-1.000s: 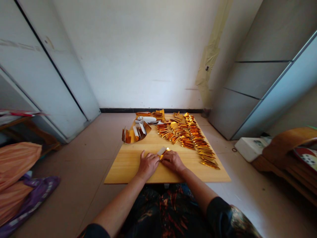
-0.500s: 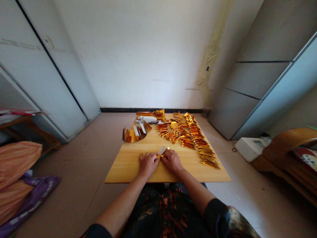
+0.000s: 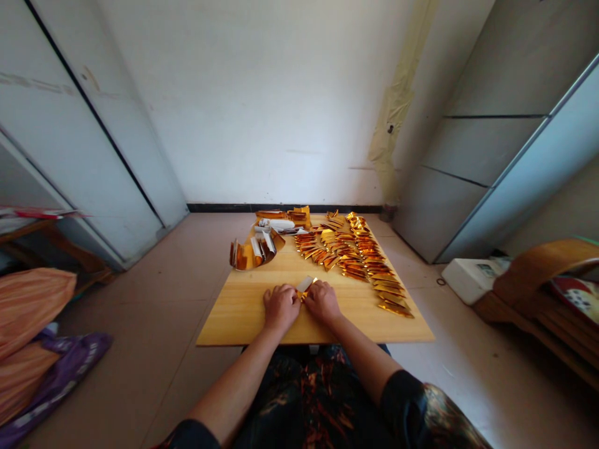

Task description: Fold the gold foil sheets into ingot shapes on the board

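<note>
A small sheet of gold foil paper (image 3: 305, 285), pale on its upper face, lies on the wooden board between my hands. My left hand (image 3: 282, 305) pinches its left edge with closed fingers. On the other edge, my right hand (image 3: 322, 302) has its fingers closed on the same sheet. Part of the paper is hidden under the fingertips. Right of my hands, many folded gold foil pieces (image 3: 355, 252) lie in overlapping rows. Beyond my left hand rests a curved stack of gold and white foil sheets (image 3: 256, 251).
The wooden board (image 3: 229, 321) is a low tabletop in front of my lap. White wrapping (image 3: 278, 225) and more gold foil sheets (image 3: 299, 216) lie at its far edge. A grey fridge (image 3: 449, 187), a white box (image 3: 468, 279) and wooden furniture (image 3: 524, 293) stand right; bags (image 3: 60, 368) lie left.
Both hands stay on the foil paper with only slight finger movement. The whole view has shifted a little; the folded pieces and stacks lie as before.
</note>
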The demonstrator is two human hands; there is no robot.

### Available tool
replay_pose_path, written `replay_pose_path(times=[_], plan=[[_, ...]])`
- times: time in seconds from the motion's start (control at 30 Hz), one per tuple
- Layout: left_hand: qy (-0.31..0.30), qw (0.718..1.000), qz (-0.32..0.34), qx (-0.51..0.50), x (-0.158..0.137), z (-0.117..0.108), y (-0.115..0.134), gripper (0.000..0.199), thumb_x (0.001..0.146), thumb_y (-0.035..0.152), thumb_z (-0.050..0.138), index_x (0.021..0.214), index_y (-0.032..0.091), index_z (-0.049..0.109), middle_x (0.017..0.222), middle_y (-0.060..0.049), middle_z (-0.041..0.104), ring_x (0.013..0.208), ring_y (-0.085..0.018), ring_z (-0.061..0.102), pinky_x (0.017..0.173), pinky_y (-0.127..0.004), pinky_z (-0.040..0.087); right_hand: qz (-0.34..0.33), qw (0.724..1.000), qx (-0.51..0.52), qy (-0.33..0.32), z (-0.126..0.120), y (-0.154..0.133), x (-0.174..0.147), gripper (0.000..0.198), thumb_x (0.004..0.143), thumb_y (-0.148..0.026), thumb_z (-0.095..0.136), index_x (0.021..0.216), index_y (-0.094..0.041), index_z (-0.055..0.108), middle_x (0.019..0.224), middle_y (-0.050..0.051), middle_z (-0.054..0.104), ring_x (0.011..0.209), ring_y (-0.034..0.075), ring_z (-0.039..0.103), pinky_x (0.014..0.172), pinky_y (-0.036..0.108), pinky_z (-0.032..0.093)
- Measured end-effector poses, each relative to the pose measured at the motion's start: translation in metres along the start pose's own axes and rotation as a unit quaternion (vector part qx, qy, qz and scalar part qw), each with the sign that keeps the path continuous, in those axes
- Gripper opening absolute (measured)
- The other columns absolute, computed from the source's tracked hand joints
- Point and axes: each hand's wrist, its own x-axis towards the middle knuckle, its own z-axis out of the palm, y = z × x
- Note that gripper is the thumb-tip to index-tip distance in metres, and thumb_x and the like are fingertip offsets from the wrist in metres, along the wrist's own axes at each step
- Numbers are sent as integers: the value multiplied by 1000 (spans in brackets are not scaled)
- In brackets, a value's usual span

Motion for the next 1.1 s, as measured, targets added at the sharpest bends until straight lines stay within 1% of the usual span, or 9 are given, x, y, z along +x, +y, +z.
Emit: replay_pose_path(times=[0.1,0.23,0.43,0.63,0.77,0.93,1.1], plan=[[4,1000,3,16,1,0,1,14,80,22,52,72,21,63,102,-2,67,98,-20,55,87,-37,33,6,1000,-11,-15,-3,-1,1,14,85,-21,50,83,-18,63,93,7,63,86,18,52,72,27,33],[4,1000,4,29,2,1,1,11,80,23,53,74,21,62,102,-3,66,97,-20,54,86,-36,33,2,1000,-11,-27,-5,-2,2,13,86,-21,50,86,-18,63,96,7,62,88,18,53,73,27,34],[3,999,5,34,0,2,1,9,80,23,52,76,21,60,101,-4,63,97,-21,52,87,-37,32,-3,1000,-7,-16,-4,-1,1,13,86,-23,50,86,-19,63,94,7,62,88,19,53,72,28,34],[-15,999,-7,49,0,-1,3,12,81,25,51,78,21,62,102,-5,62,98,-21,51,86,-37,34,-8,1000,-11,-14,-3,0,1,13,86,-23,51,87,-18,63,96,8,62,88,20,53,73,29,35],[-12,999,-11,50,0,0,3,13,81,25,51,80,21,63,104,-5,60,100,-22,50,87,-37,35,-2,1000,-17,-14,-2,-1,1,12,85,-23,52,86,-18,63,95,8,63,88,20,53,72,29,34],[-7,999,-11,50,-2,2,2,11,80,26,53,79,20,62,103,-5,60,99,-23,49,87,-38,34,11,1000,-2,-4,-2,-1,1,11,84,-24,53,84,-18,62,94,7,62,87,19,53,71,27,34],[11,1000,16,17,-5,3,2,14,84,24,50,93,25,61,107,-4,59,103,-21,48,89,-37,32,22,999,26,-2,-2,-1,1,7,82,-22,55,81,-19,62,92,5,62,88,17,53,71,26,33]])
